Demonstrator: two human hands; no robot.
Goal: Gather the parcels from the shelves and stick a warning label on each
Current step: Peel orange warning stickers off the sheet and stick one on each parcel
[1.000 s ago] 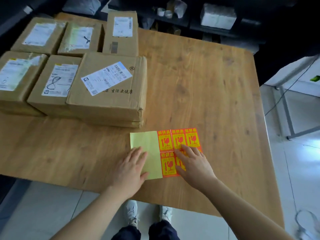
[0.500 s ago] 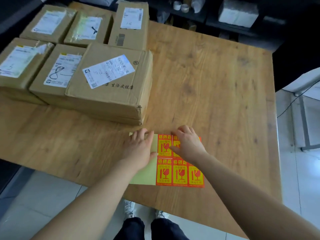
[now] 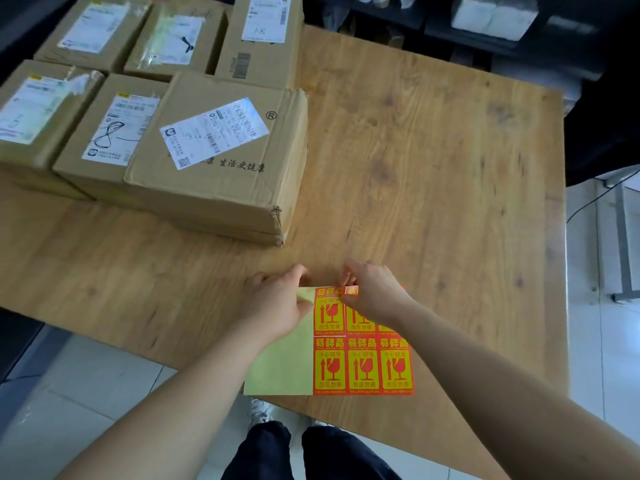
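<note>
Peeling step, it seems: left hand (image 3: 277, 303) grips the label sheet (image 3: 277, 370), right hand (image 3: 375, 296) pinches a warning label (image 3: 352, 291); next, free it for the parcels (image 3: 214, 161) beyond.

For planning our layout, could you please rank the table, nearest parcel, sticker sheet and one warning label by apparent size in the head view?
1. table
2. nearest parcel
3. sticker sheet, flattered by nearness to the camera
4. warning label

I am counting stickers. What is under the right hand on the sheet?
The right hand pinches the peeled corner of a top-row warning label on the label sheet. It hides much of that label and nearly all of the next one.
</note>
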